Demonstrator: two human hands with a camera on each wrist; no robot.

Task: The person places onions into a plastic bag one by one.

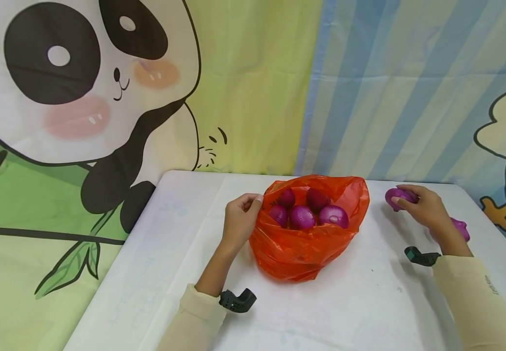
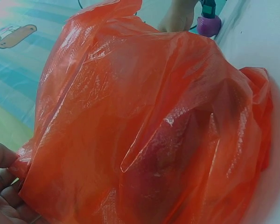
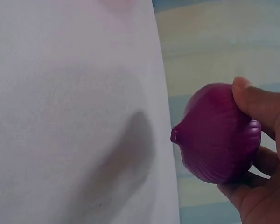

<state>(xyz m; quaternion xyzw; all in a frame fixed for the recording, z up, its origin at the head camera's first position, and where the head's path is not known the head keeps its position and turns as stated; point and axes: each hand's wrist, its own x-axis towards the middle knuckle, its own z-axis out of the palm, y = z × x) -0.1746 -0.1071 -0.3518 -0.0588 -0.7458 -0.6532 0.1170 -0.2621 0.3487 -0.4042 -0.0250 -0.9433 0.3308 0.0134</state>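
An orange-red plastic bag (image 1: 298, 256) stands on the table with its mouth open. Several purple onions (image 1: 302, 217) lie inside it. My left hand (image 1: 241, 219) pinches the left rim of the bag between thumb and fingers. Off to the right of the bag, my right hand (image 1: 429, 208) holds a purple onion (image 3: 217, 135) above the table, thumb on one side and fingers on the other. Its pointed stem end faces away from the palm in the right wrist view. The bag's side fills most of the left wrist view, hiding its contents except for dark shapes.
Another purple onion (image 1: 461, 229) sits on the white table (image 1: 345, 312) at the right, partly hidden by the right wrist. Behind the table's far edge hangs a printed cloth (image 1: 253, 87) with a panda and stripes. Each wrist wears a small black camera (image 1: 238, 301).
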